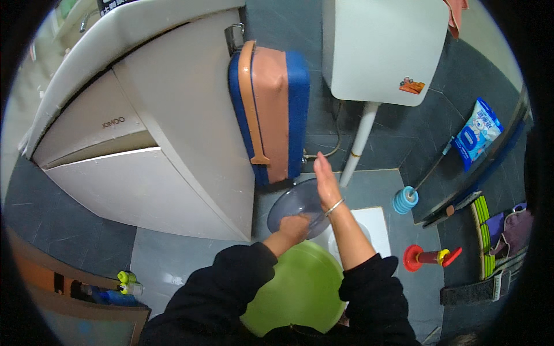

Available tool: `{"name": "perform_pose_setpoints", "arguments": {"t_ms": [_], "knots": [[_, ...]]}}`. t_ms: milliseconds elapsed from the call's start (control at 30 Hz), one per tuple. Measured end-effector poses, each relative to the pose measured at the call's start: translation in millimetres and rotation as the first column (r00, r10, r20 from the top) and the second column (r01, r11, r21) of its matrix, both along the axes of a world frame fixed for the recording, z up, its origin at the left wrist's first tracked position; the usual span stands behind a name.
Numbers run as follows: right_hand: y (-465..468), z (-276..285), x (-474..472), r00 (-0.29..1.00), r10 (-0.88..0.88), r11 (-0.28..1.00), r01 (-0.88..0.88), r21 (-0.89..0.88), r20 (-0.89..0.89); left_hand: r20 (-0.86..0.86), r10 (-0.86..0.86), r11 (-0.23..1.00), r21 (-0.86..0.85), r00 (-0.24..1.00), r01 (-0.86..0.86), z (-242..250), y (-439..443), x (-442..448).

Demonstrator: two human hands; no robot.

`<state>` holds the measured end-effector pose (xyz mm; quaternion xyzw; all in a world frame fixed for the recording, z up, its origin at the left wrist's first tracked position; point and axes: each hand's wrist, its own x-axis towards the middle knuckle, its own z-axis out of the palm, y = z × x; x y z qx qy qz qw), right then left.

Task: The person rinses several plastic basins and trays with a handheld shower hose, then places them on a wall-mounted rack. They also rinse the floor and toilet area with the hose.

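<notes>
A dark grey translucent plastic basin [281, 203] is tilted in front of me. My left hand [295, 227] overlaps its near inner side with the fingers curled and blurred. Whether it holds anything is not clear. At the basin's right edge is my right hand [327, 181], its fingers straight and together, pointing away from me. Its palm side and thumb are hidden, so I cannot tell if it grips the rim. A metal bangle [335, 207] circles the right wrist. Below both forearms sits a large green plastic tub [298, 289].
A white squat toilet pan [375, 220] lies behind my right forearm. A peach-and-blue suitcase [270, 112] stands beside the white vanity cabinet [186, 108]. The white cistern [385, 47] has a downpipe [360, 142]. At right are a blue plunger [406, 200] and a red plunger [428, 257].
</notes>
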<state>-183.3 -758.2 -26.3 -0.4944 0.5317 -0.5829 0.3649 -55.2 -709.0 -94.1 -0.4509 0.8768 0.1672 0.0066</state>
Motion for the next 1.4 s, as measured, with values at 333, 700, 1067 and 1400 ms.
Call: {"name": "perform_pose_setpoints", "arguments": {"t_ms": [333,700,1067,1400], "knots": [[-89.0,105.3,-2.8,0.938,0.164,0.976,-0.108,-0.19,0.305,-0.388,0.099,0.643,-0.678,0.916,-0.356,178.1,-41.4,28.7],[-166.9,94.5,93.2,0.994,0.089,0.959,-0.102,-0.266,-0.058,-0.519,0.157,0.624,-0.607,0.84,-0.492,164.8,-49.5,35.5],[-172.2,115.3,21.8,0.927,0.176,0.961,-0.088,-0.264,0.33,-0.477,0.24,0.648,-0.57,0.846,-0.505,155.9,-52.5,32.5],[-214.0,67.9,71.0,0.958,0.281,0.904,-0.246,-0.35,0.051,-0.424,0.164,0.645,-0.637,0.891,-0.422,173.3,-47.0,31.4]]}}
